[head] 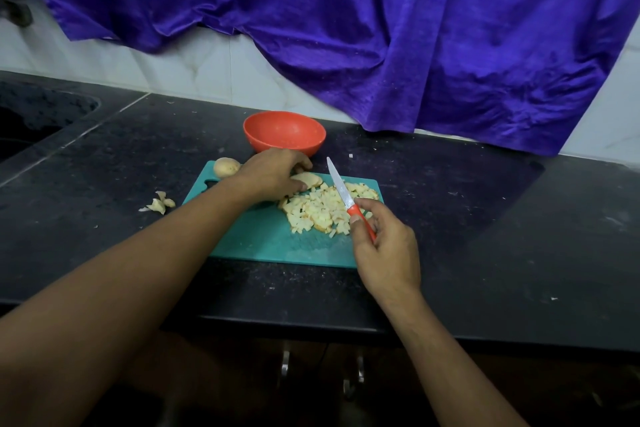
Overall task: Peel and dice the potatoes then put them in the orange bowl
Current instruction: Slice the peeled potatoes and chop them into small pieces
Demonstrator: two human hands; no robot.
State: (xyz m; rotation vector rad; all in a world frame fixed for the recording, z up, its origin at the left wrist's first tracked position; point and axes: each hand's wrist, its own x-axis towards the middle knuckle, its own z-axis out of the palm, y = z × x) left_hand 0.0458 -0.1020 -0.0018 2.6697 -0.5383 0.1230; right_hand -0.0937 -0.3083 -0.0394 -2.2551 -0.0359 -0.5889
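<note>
Roughly midway: potato dice (322, 213) heaped on the cutting board (256, 236), orange bowl (284, 132) empty, a whole potato (226, 167) waiting, left hand (277, 174) gripping potato slices (308, 179), right hand (385, 246) holding the knife (341, 189).

One wide-angle view, worn on the person's head, looks forward and down from close above a black speckled stone counter (450, 218), facing a white tiled wall (194, 73); a round orange plastic bowl (284, 130) sits just above mid-frame.
</note>
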